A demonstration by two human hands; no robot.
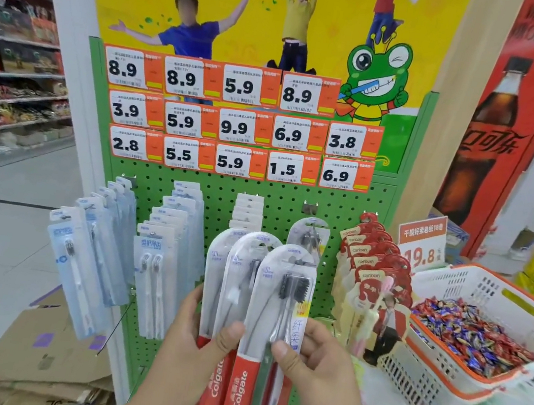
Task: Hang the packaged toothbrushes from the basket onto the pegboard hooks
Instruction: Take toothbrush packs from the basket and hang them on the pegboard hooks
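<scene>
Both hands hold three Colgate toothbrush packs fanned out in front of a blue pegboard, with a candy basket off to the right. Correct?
Not quite: the pegboard is green, not blue, as the head view shows. The rest holds: both hands, left and right, hold three fanned Colgate packs, and the candy basket sits to the right.

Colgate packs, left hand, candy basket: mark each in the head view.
Colgate packs [279, 294]: head view, clear blister of the front pack.
left hand [192, 347]: head view, back of the hand.
candy basket [475, 282]: head view, white far wall.
</scene>
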